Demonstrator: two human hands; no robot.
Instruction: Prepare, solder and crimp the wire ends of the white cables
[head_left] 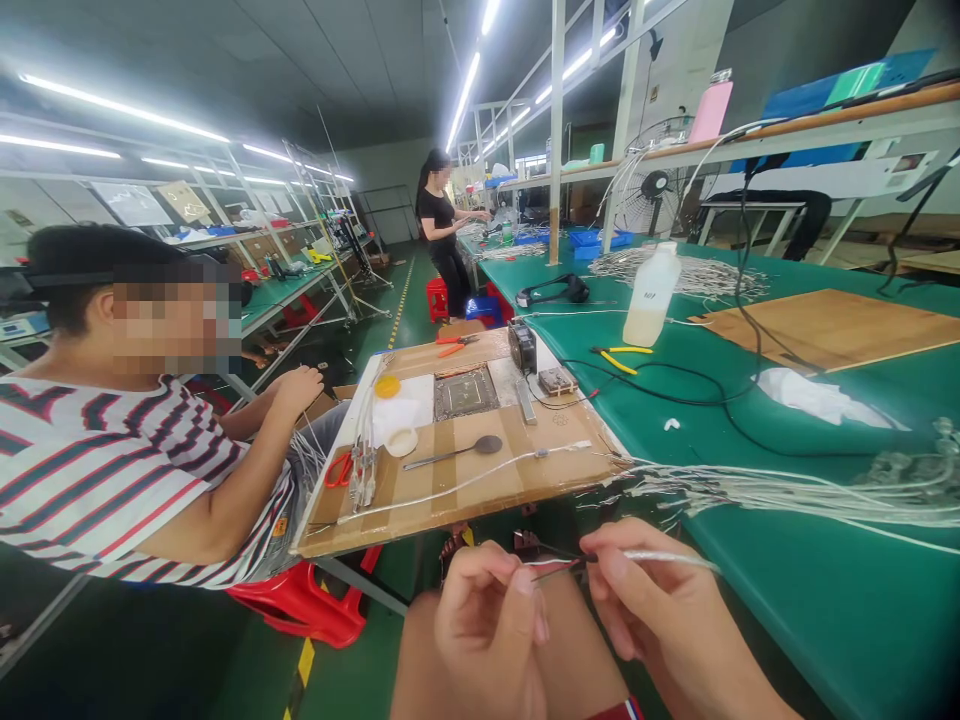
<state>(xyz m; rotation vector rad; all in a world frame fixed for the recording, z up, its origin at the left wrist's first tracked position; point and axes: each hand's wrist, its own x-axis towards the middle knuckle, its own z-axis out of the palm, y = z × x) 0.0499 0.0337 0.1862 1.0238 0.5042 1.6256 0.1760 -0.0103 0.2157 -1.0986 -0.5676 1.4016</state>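
Observation:
Over my lap, my right hand (664, 615) pinches a white cable (671, 558) close to its end, where thin dark and white wires come out. The rest of the cable trails off to the right past my fingers. My left hand (487, 625) is closed too, with thumb and index finger on the free ends of those wires. A short stretch of wire spans the gap between both hands. Just beyond them, a bundle of white cables (720, 487) lies across the green table's edge with its stripped ends toward the board.
A cardboard-covered board (450, 490) carries a long-handled spoon (487, 444), red scissors (339, 470), orange-handled pliers (454, 346) and a small fan (523, 347). On the green table (585, 390) stand a plastic bottle (651, 300) and yellow-handled pliers (622, 360). A seated co-worker (150, 450) is at left; another stands farther back.

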